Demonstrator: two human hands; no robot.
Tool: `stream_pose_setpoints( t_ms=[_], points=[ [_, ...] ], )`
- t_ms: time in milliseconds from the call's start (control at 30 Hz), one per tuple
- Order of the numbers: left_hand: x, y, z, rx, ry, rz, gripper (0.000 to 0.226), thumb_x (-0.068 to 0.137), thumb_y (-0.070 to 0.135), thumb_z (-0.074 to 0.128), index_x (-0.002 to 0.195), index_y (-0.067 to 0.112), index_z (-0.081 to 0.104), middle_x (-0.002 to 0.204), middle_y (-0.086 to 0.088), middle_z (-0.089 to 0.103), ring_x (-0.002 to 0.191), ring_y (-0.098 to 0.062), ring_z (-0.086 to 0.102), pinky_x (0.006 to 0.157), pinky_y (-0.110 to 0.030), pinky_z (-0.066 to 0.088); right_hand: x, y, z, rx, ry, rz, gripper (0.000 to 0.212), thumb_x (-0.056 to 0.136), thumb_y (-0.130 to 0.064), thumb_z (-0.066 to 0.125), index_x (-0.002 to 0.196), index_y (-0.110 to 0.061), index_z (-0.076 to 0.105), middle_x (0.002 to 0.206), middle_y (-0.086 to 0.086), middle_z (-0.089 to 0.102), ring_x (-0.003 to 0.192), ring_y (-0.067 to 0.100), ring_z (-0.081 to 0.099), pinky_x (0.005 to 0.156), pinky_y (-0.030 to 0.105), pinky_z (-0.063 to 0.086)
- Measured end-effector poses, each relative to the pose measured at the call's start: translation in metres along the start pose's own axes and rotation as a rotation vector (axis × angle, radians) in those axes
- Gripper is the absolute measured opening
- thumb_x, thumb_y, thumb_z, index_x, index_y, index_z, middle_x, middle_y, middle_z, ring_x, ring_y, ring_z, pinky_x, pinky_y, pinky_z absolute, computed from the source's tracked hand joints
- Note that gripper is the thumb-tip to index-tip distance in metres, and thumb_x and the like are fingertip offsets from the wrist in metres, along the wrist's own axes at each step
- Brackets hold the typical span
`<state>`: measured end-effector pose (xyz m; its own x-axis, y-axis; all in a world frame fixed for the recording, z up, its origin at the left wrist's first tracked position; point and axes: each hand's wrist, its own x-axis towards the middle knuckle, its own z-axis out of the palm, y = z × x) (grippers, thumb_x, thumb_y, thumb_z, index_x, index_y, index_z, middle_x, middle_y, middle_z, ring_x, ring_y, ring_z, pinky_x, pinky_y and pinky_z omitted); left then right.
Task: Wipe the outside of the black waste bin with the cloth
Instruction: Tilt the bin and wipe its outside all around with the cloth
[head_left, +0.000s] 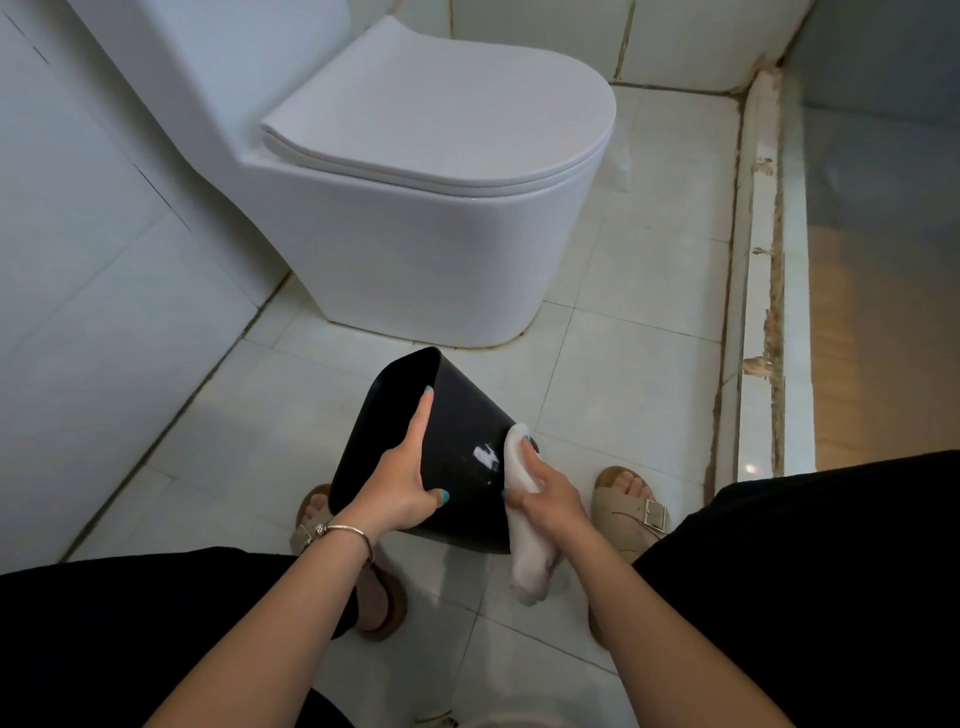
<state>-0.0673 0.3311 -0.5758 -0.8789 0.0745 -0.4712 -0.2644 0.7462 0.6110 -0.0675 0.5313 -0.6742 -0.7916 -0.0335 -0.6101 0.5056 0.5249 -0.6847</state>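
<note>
White toilet (415, 208), lid shut, standing on the tiled floor (639, 322) against the left wall (78, 249). Pale tiled back wall (675, 41) with stained grout at the far right corner. Raised white kerb (758, 260) with chipped, brown-stained edges along the floor's right edge; glass panel (883, 208) just beyond it. Tan sandals (634, 506) on both feet near the floor's near edge. Silver bracelet (345, 535) on one wrist. Black clothing (831, 571) along the bottom.
</note>
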Motion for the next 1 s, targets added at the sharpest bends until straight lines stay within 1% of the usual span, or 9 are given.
stream_pose_setpoints(
  t_ms=[100, 167, 267, 400, 500, 567, 667, 767, 1000],
  points=[
    [-0.002, 0.002, 0.001, -0.023, -0.033, 0.012, 0.124, 0.082, 0.008, 0.075, 0.141, 0.059, -0.022, 0.118, 0.004, 0.057, 0.08, -0.015, 0.065, 0.07, -0.025, 0.056, -0.001, 0.003, 0.002, -0.024, 0.011, -0.009, 0.079, 0.09, -0.035, 0.062, 0.151, -0.052, 0.014, 0.141, 0.006, 0.05, 0.119, 0.028, 0.052, 0.096, 0.037, 0.043],
    [0.001, 0.006, 0.002, -0.047, -0.052, 0.015, 0.125, 0.082, 0.011, 0.077, 0.144, 0.056, -0.021, 0.133, 0.001, 0.049, 0.099, -0.015, 0.063, 0.079, -0.023, 0.053, 0.001, 0.004, 0.003, -0.002, 0.04, -0.009, 0.077, 0.09, -0.037, 0.06, 0.149, -0.055, 0.015, 0.141, 0.005, 0.05, 0.118, 0.028, 0.053, 0.095, 0.038, 0.044],
    [0.004, 0.007, 0.007, -0.091, -0.091, 0.04, 0.128, 0.08, 0.014, 0.08, 0.145, 0.052, -0.024, 0.155, 0.0, 0.031, 0.121, -0.009, 0.047, 0.092, -0.021, 0.041, 0.009, 0.002, -0.001, 0.094, 0.086, -0.001, 0.071, 0.09, -0.035, 0.059, 0.145, -0.059, 0.023, 0.148, 0.0, 0.046, 0.125, 0.028, 0.05, 0.098, 0.036, 0.041],
    [0.002, -0.002, 0.01, -0.093, -0.084, 0.065, 0.128, 0.082, 0.009, 0.076, 0.14, 0.056, -0.027, 0.156, 0.001, 0.026, 0.112, -0.002, 0.044, 0.089, -0.018, 0.042, 0.022, -0.002, -0.006, 0.166, 0.081, 0.005, 0.068, 0.089, -0.032, 0.061, 0.143, -0.059, 0.029, 0.15, -0.001, 0.045, 0.127, 0.027, 0.05, 0.102, 0.037, 0.041],
    [0.003, -0.006, 0.007, -0.146, -0.006, 0.067, 0.122, 0.085, 0.007, 0.073, 0.141, 0.059, -0.022, 0.159, 0.006, 0.021, 0.13, -0.008, 0.041, 0.101, -0.026, 0.042, 0.028, -0.006, -0.005, 0.18, 0.076, -0.006, 0.068, 0.089, -0.031, 0.061, 0.144, -0.057, 0.03, 0.148, 0.001, 0.047, 0.123, 0.027, 0.051, 0.1, 0.035, 0.042],
    [0.002, -0.009, 0.008, -0.146, 0.023, 0.059, 0.116, 0.088, 0.008, 0.07, 0.143, 0.057, -0.02, 0.156, 0.006, 0.028, 0.131, -0.009, 0.042, 0.103, -0.023, 0.039, 0.031, -0.008, -0.003, 0.138, 0.059, -0.021, 0.068, 0.09, -0.032, 0.061, 0.145, -0.056, 0.029, 0.149, 0.004, 0.045, 0.126, 0.03, 0.05, 0.1, 0.034, 0.04],
    [0.002, -0.013, 0.012, -0.12, 0.062, 0.036, 0.12, 0.087, 0.013, 0.072, 0.141, 0.056, -0.025, 0.149, 0.004, 0.041, 0.118, -0.004, 0.053, 0.095, -0.01, 0.04, 0.032, -0.008, -0.001, 0.119, 0.064, -0.028, 0.068, 0.088, -0.033, 0.061, 0.142, -0.059, 0.029, 0.149, 0.005, 0.045, 0.127, 0.03, 0.05, 0.1, 0.035, 0.04],
    [0.005, -0.012, 0.013, -0.09, 0.068, 0.021, 0.133, 0.078, 0.016, 0.081, 0.133, 0.062, -0.032, 0.15, 0.001, 0.04, 0.126, -0.015, 0.052, 0.104, -0.029, 0.043, 0.032, -0.008, -0.001, 0.103, 0.069, -0.018, 0.069, 0.088, -0.034, 0.061, 0.143, -0.06, 0.027, 0.146, 0.006, 0.047, 0.124, 0.03, 0.051, 0.098, 0.035, 0.042],
    [0.007, -0.019, 0.016, -0.093, 0.113, 0.017, 0.127, 0.078, 0.012, 0.08, 0.145, 0.053, -0.021, 0.137, 0.003, 0.051, 0.113, -0.009, 0.058, 0.092, -0.02, 0.046, 0.03, -0.008, -0.005, -0.157, 0.003, -0.041, 0.078, 0.086, -0.037, 0.057, 0.144, -0.064, 0.012, 0.13, 0.003, 0.049, 0.114, 0.029, 0.054, 0.09, 0.037, 0.046]
  ],
)
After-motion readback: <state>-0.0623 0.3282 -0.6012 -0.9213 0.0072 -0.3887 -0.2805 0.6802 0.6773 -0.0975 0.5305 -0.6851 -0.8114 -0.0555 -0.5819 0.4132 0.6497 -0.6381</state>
